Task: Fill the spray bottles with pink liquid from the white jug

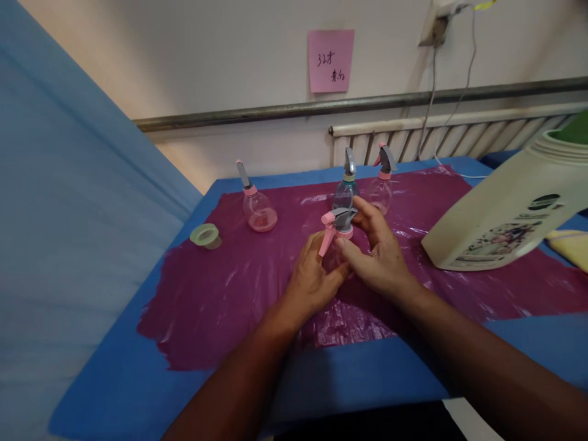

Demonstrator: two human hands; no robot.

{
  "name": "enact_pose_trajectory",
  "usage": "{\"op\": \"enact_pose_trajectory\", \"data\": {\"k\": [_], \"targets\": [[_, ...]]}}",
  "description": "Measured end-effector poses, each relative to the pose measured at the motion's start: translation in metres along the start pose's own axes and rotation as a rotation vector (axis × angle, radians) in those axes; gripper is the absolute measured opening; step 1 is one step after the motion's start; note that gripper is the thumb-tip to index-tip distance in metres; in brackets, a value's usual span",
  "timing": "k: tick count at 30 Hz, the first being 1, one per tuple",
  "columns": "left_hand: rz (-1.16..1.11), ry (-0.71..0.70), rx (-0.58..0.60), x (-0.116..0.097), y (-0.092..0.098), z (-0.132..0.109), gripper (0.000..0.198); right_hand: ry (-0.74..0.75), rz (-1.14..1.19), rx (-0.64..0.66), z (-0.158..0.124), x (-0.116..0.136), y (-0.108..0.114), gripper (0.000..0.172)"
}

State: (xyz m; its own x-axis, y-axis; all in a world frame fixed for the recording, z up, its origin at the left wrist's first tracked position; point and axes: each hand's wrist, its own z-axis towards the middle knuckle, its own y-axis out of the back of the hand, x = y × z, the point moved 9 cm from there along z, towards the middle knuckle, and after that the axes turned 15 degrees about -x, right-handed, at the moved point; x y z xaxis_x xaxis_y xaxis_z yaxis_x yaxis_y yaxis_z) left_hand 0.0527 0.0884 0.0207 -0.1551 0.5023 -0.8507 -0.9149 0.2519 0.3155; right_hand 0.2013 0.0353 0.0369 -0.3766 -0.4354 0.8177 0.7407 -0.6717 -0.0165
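Note:
A clear spray bottle with a pink and grey trigger head (342, 222) stands upright between my two hands, near the middle of the plastic sheet. My left hand (309, 280) is closed around the bottle's body from the left, hiding much of it. From the right, my right hand (382, 257) grips at the pink collar, thumb in front and fingers behind. Just beyond, a blue-tinted spray bottle (345, 191) and a pink-headed spray bottle (383, 190) are partly covered by my right hand. Another spray bottle (261, 211), with pink liquid low inside, sits to the left.
A small pale-green cup (206, 235) stands at the sheet's left. A large cream jug (500, 220) with a green top fills the right. Purple plastic sheet (220, 306) covers part of the blue table (114, 392). Behind are a wall pipe (239, 115) and a radiator (487, 138); a blue curtain (68, 202) hangs left.

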Motion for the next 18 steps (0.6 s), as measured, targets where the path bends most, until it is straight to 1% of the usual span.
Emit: {"op": "enact_pose_trajectory", "data": {"k": [3,8,11,14,18], "targets": [[0.007,-0.015,-0.001,-0.002,0.001,-0.001,0.058,0.034,-0.016,-0.071,0.002,0.002,0.004,0.075],[0.024,-0.042,-0.018,-0.002,0.003,-0.002,0.062,0.019,0.028,-0.093,0.003,0.008,0.007,0.072],[0.026,-0.037,-0.021,0.000,0.003,-0.003,0.067,0.043,0.113,-0.120,0.006,0.017,0.010,0.070],[0.025,-0.042,-0.021,0.001,0.003,-0.004,0.068,0.051,0.177,-0.145,0.012,0.025,0.015,0.069],[0.039,-0.064,-0.015,0.002,0.002,-0.004,0.069,0.105,0.210,-0.191,0.025,0.045,0.024,0.063]]}}
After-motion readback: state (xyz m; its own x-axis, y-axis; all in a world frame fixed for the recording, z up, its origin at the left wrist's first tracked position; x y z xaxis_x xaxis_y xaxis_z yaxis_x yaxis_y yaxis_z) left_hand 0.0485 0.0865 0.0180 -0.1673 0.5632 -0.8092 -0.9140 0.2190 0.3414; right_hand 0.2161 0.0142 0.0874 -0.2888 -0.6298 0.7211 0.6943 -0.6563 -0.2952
